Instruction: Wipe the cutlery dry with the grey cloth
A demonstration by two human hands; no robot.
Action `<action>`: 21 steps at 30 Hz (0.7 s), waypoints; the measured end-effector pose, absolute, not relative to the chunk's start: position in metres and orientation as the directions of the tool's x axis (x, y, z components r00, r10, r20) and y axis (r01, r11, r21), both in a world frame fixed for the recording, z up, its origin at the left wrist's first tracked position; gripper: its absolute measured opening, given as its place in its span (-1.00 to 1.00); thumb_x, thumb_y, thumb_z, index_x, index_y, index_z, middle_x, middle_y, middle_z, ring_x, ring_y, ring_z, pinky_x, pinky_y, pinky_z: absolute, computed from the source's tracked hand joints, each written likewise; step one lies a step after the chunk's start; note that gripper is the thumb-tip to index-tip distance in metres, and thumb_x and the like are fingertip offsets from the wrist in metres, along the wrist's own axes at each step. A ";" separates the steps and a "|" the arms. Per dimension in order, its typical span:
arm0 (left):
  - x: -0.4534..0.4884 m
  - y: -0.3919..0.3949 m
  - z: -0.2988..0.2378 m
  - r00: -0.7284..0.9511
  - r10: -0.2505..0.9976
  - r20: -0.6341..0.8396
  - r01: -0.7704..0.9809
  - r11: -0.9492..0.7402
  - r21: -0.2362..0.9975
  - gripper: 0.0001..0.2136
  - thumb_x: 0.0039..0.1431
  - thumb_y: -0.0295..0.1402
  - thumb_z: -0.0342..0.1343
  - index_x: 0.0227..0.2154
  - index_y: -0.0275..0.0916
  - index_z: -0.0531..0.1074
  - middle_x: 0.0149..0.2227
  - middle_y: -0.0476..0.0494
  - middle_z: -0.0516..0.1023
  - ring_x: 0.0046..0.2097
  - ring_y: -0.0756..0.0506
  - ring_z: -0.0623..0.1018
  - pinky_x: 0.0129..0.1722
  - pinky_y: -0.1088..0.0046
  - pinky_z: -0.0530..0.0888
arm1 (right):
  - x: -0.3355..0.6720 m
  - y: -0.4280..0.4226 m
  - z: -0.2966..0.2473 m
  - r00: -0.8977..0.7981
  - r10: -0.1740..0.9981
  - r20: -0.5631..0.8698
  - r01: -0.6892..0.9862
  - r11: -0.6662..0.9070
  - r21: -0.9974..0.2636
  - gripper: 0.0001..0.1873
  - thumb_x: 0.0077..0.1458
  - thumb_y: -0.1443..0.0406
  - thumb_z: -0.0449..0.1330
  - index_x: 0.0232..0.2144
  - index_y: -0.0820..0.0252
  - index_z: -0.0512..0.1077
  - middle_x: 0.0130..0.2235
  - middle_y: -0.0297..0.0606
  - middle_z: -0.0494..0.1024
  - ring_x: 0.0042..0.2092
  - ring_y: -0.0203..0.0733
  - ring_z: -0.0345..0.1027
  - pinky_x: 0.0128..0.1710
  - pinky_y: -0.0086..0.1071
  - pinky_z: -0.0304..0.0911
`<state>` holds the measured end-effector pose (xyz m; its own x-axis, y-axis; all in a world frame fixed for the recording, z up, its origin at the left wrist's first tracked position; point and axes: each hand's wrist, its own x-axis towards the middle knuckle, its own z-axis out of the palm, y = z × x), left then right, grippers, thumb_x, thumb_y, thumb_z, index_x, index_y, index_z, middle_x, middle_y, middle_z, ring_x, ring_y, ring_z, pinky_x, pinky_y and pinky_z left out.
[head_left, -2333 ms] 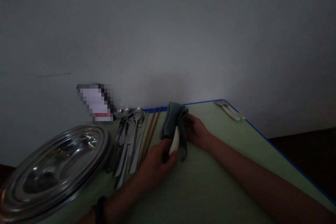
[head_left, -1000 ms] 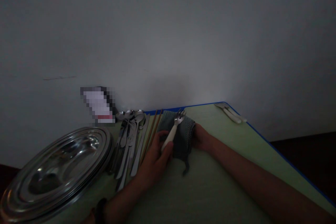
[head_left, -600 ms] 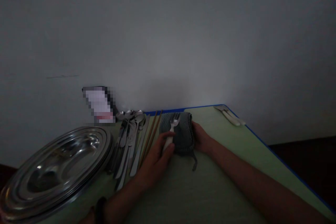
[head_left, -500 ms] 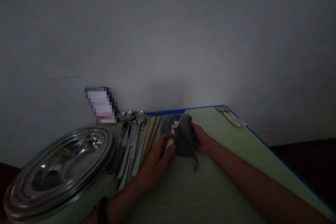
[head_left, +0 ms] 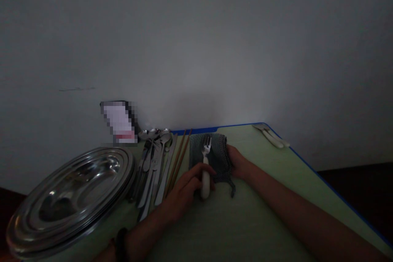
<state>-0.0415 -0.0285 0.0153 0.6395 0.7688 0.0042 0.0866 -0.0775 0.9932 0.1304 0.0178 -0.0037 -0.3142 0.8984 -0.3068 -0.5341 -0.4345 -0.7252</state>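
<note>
A small fork with a white handle (head_left: 205, 163) lies across a folded grey cloth (head_left: 217, 153) near the far edge of the green table (head_left: 245, 221). My left hand (head_left: 184, 190) is closed around the fork's white handle, tines pointing away from me. My right hand (head_left: 238, 163) rests against the right edge of the cloth, fingers curled on it and pressing it down. The light is dim.
Left of the cloth lie wooden chopsticks (head_left: 178, 159) and a row of several steel spoons and knives (head_left: 153, 163). A stack of steel oval trays (head_left: 70, 196) fills the near left. Two white-handled utensils (head_left: 272, 136) sit at the far right corner. A wall stands behind.
The cloth went from being wrapped round the fork to lying flat on the table. The fork slid out and now lies on top, straighter, with my left hand drawn back toward me.
</note>
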 end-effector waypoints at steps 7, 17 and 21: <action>-0.040 -0.028 0.015 0.641 0.767 -0.011 0.200 -0.154 0.967 -0.75 0.11 -0.49 -0.22 -0.26 -0.18 0.32 -0.44 0.03 0.39 -0.41 -0.01 0.34 -0.41 0.50 0.28 | 0.130 0.019 -0.005 -0.273 0.892 -0.361 -0.589 -0.452 -0.670 -0.73 0.02 0.28 -0.01 -0.54 0.25 0.44 -0.55 -0.24 0.53 -0.48 -0.23 0.37 -0.29 -0.35 0.27; -0.036 -0.029 0.014 0.593 0.805 0.016 0.277 -0.222 0.935 -0.78 0.20 -0.29 -0.12 -0.11 -0.18 0.24 -0.36 -0.01 0.41 -0.42 0.02 0.34 -0.46 0.53 0.26 | 0.132 0.022 -0.007 -0.247 0.895 -0.372 -0.620 -0.441 -0.649 -0.71 0.05 0.31 -0.05 -0.49 0.23 0.44 -0.50 -0.27 0.54 -0.43 -0.24 0.38 -0.26 -0.34 0.26; -0.036 -0.028 0.015 0.586 0.810 -0.004 0.317 -0.224 0.922 -0.77 0.21 -0.29 -0.12 -0.10 -0.17 0.22 -0.36 -0.01 0.39 -0.45 0.02 0.33 -0.46 0.52 0.28 | 0.131 0.020 -0.002 -0.285 0.870 -0.401 -0.620 -0.487 -0.616 -0.69 0.06 0.30 -0.06 -0.50 0.25 0.45 -0.50 -0.25 0.55 -0.43 -0.24 0.39 -0.28 -0.36 0.26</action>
<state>-0.0358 -0.0284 0.0147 0.5864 0.8100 -0.0042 0.3165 -0.2244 0.9216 0.1314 0.0197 -0.0022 -0.2853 0.8704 -0.4012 -0.6197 -0.4869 -0.6156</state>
